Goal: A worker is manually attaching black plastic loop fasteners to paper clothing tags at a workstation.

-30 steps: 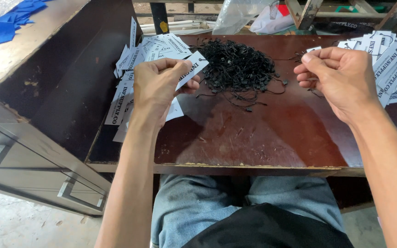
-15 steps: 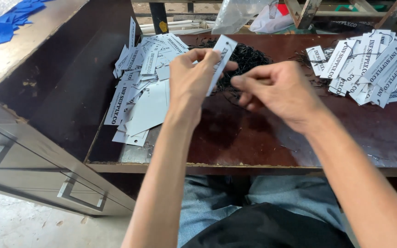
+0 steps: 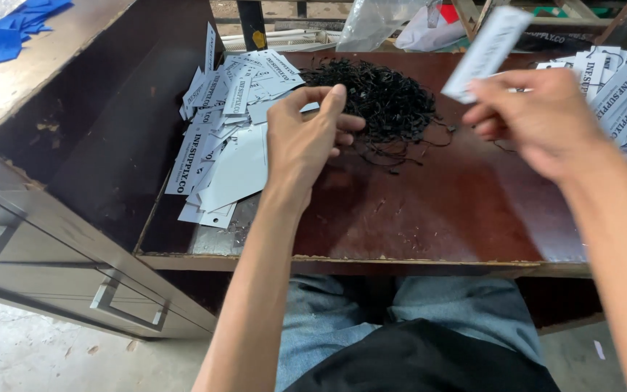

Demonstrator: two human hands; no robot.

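Note:
My right hand (image 3: 538, 120) is raised over the right side of the dark wooden table (image 3: 415, 218) and pinches a white paper tag (image 3: 488, 51), which is motion-blurred and tilted up. My left hand (image 3: 306, 138) hovers with loosely curled fingers and holds nothing; it is at the left edge of a heap of black string loops (image 3: 382, 101). An untidy pile of white printed tags (image 3: 219, 145) lies just left of that hand. A second stack of tags (image 3: 615, 91) lies at the far right, beside my right hand.
A metal drawer cabinet (image 3: 52, 239) stands to the left, with blue cloth pieces (image 3: 9, 33) on its top. Clear plastic bags (image 3: 393, 22) and wooden framing sit behind the table. My lap in jeans (image 3: 342, 319) is below the table edge.
The tag held between both hands half a second ago is now only in my right hand, which has swung right toward the right stack. My left hand has let go and dropped slightly.

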